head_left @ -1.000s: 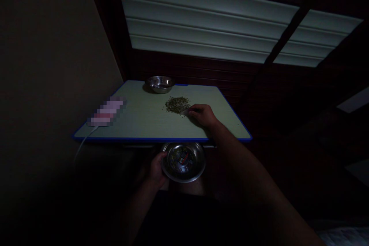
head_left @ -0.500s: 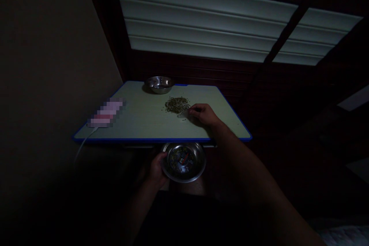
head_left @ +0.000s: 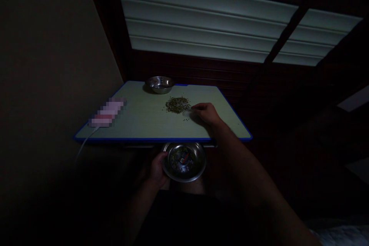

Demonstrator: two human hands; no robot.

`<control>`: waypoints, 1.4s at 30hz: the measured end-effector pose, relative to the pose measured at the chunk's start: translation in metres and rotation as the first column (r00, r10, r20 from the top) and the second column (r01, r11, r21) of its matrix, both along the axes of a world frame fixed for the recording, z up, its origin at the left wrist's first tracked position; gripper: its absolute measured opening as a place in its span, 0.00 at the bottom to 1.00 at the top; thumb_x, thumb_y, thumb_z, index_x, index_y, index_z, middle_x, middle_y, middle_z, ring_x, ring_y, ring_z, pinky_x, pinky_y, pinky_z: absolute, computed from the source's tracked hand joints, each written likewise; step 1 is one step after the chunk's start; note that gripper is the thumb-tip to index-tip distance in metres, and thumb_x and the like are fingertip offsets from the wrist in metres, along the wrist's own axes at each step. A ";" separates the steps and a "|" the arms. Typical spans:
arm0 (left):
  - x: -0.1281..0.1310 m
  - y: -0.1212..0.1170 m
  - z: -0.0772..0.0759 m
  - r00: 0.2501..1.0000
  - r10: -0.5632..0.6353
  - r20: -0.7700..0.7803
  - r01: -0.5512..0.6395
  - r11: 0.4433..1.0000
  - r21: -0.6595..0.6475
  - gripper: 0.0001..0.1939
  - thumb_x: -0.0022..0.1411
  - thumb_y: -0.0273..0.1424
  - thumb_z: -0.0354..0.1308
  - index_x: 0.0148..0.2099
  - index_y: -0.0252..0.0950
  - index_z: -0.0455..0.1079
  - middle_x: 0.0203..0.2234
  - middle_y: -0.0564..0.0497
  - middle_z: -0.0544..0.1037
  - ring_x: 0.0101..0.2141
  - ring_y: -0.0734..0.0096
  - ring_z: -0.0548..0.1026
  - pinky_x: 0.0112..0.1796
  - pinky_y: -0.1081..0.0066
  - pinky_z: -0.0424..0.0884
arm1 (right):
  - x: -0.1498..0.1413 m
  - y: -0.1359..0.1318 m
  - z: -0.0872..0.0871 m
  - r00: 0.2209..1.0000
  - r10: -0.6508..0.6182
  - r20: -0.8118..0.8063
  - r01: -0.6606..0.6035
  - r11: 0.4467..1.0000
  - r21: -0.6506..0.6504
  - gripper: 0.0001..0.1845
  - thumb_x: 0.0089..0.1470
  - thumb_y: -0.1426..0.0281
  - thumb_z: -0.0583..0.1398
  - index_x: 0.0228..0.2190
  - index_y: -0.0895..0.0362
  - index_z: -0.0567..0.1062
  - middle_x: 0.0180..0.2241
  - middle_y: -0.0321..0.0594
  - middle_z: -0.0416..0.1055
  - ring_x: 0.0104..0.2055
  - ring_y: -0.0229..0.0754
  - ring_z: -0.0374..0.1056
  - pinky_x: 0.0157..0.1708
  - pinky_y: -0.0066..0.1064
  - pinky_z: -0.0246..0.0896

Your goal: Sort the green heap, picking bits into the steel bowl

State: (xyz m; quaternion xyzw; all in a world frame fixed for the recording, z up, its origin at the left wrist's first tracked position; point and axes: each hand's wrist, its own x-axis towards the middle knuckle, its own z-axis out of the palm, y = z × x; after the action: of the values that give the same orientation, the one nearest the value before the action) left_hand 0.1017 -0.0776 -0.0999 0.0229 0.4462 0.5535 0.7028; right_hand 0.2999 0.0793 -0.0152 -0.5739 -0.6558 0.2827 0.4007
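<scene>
My left hand [head_left: 159,169] grips the left rim of a shiny metal bowl [head_left: 198,171] below the table's front edge. Greenish bits and a small dark and red item show inside that bowl. Over the table, my right hand [head_left: 206,113] pinches a small, clear, flat piece [head_left: 188,113] that looks like plastic. The piece touches the near right edge of a loose pile of small greenish-brown grains [head_left: 176,104]. A few stray grains lie just in front of it. Dim light hides the grains' exact kind.
The pale table [head_left: 144,123] has a blue edge. A second metal bowl [head_left: 160,85] stands at its back. A blurred pink and white object [head_left: 108,113] with a white cable [head_left: 85,141] lies at the left. Behind stands dark wood with pale slatted panels [head_left: 201,19].
My right hand has shifted the clear piece slightly to the right, away from the pile's near edge. More stray grains lie in front of it. My left hand and its bowl stay almost still.
</scene>
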 end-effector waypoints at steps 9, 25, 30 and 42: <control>0.001 -0.001 0.004 1.000 0.009 -0.002 -0.009 1.000 -0.014 0.04 0.46 0.28 0.59 0.27 0.33 0.73 0.21 0.47 0.79 0.24 0.63 0.76 0.27 0.68 0.72 | -0.003 -0.008 0.012 0.984 0.108 0.139 -0.096 0.991 -0.088 0.15 0.42 0.72 0.66 0.36 0.60 0.83 0.26 0.38 0.78 0.27 0.36 0.68 0.30 0.26 0.63; 0.000 0.000 -0.002 1.000 0.030 -0.006 -0.030 0.999 0.035 0.06 0.48 0.28 0.59 0.28 0.30 0.75 0.23 0.45 0.79 0.26 0.63 0.76 0.30 0.67 0.73 | -0.019 -0.036 0.030 0.896 0.444 0.027 -0.421 0.865 -0.273 0.16 0.44 0.75 0.66 0.39 0.61 0.82 0.29 0.41 0.79 0.25 0.33 0.66 0.28 0.26 0.63; 0.001 -0.001 0.003 1.000 0.009 0.009 -0.009 1.000 0.023 0.06 0.48 0.27 0.58 0.29 0.30 0.75 0.24 0.45 0.80 0.27 0.62 0.77 0.30 0.67 0.73 | -0.020 -0.042 0.030 0.871 0.491 0.011 -0.470 0.840 -0.272 0.16 0.44 0.73 0.67 0.39 0.60 0.82 0.30 0.40 0.79 0.27 0.34 0.68 0.29 0.26 0.64; 0.000 0.000 0.001 1.000 0.022 -0.008 -0.021 1.000 0.010 0.07 0.46 0.28 0.59 0.30 0.32 0.75 0.23 0.47 0.80 0.25 0.63 0.77 0.29 0.66 0.73 | -0.018 -0.049 0.033 0.832 0.549 0.075 -0.517 0.818 -0.254 0.16 0.44 0.72 0.67 0.39 0.58 0.82 0.35 0.40 0.80 0.34 0.38 0.72 0.39 0.30 0.66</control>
State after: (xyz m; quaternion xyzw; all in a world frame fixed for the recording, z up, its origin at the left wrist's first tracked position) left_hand 0.1020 -0.0772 -0.0985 0.0238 0.4465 0.5631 0.6949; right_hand 0.2817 0.0305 0.0177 -0.4271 -0.7817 0.4128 0.1899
